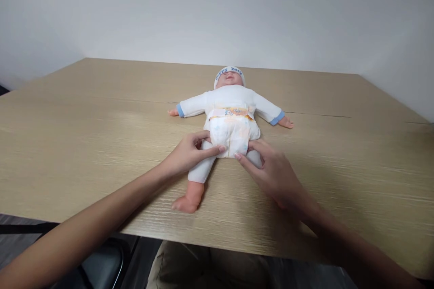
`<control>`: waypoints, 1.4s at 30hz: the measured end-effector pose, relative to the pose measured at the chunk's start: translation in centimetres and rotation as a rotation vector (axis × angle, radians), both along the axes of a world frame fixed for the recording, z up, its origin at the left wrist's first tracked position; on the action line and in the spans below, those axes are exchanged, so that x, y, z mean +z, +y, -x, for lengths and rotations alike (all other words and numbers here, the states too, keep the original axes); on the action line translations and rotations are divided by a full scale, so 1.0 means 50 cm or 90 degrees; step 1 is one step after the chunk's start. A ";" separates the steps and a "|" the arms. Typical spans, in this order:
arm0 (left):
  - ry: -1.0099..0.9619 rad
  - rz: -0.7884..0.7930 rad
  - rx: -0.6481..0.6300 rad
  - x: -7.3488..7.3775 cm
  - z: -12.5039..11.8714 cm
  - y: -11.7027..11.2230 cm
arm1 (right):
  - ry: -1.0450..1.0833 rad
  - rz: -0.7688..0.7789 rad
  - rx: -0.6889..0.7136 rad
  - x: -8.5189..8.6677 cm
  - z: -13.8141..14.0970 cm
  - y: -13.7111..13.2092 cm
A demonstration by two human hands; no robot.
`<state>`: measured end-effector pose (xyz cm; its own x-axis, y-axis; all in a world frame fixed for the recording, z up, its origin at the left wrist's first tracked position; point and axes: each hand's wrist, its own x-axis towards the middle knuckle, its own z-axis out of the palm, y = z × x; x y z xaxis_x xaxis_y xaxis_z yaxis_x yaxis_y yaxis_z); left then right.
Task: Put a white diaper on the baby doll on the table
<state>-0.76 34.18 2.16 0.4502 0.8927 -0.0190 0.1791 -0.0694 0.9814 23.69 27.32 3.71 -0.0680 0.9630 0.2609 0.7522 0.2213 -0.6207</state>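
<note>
A baby doll [230, 97] in a white outfit with blue cuffs and a "Happy Baby" hat lies on its back, head away from me. Around its hips is a white diaper [230, 133] with an orange printed band at the waist. My left hand [191, 149] pinches the diaper's edge at the leg on the left, thumb on the front. On the other side, my right hand [271, 165] grips the opposite leg edge between thumb and fingers. The doll's leg on the right is mostly hidden behind my right hand.
The doll rests on a wooden table [101, 144] with a seam across it. A pale wall [217, 13] stands behind. Below the front edge are a dark chair [101, 264] and my knees in brown trousers [203, 266].
</note>
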 end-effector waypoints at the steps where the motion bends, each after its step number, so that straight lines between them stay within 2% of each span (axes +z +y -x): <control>1: -0.028 0.036 -0.007 -0.001 -0.002 0.001 | 0.004 0.002 0.003 0.000 0.002 0.001; 4: -0.120 0.132 -0.013 -0.002 -0.004 0.003 | 0.084 0.062 -0.012 0.001 -0.001 0.002; 7: -0.178 0.182 -0.017 0.000 -0.005 0.003 | 0.164 0.126 -0.054 0.000 -0.006 0.000; 13: -0.220 0.201 0.010 -0.007 -0.003 0.009 | 0.193 0.117 -0.085 -0.003 -0.007 -0.002; 16: -0.214 0.167 0.002 -0.024 0.000 0.020 | 0.154 0.086 -0.085 -0.009 -0.007 0.000; 21: -0.169 0.074 -0.027 -0.042 0.007 0.029 | 0.023 -0.085 -0.073 -0.036 -0.006 -0.011; 23: -0.154 0.063 -0.037 -0.035 0.017 0.025 | -0.009 -0.119 -0.064 -0.041 -0.012 -0.026; 25: -0.116 0.033 -0.037 -0.021 0.034 0.018 | -0.023 -0.104 -0.051 -0.038 -0.027 -0.042; 28: -0.003 -0.093 -0.022 -0.002 0.064 0.019 | -0.006 -0.061 -0.065 -0.025 -0.068 -0.043; 31: 0.129 -0.314 0.072 -0.001 0.084 0.058 | -0.013 -0.106 -0.130 -0.023 -0.122 0.012; 34: 0.261 -0.510 0.175 -0.020 0.083 0.144 | -0.126 -0.252 -0.164 -0.037 -0.170 0.121; 36: 0.320 -0.569 0.172 -0.036 0.073 0.212 | -0.209 -0.286 -0.145 -0.052 -0.188 0.199; 38: 0.351 -0.595 0.127 -0.049 0.064 0.273 | -0.252 -0.250 -0.121 -0.066 -0.193 0.262; 40: 0.370 -0.607 0.093 -0.060 0.061 0.316 | -0.255 -0.189 -0.103 -0.076 -0.188 0.300; 42: 0.385 -0.601 0.096 -0.066 0.064 0.338 | -0.237 -0.151 -0.091 -0.080 -0.181 0.313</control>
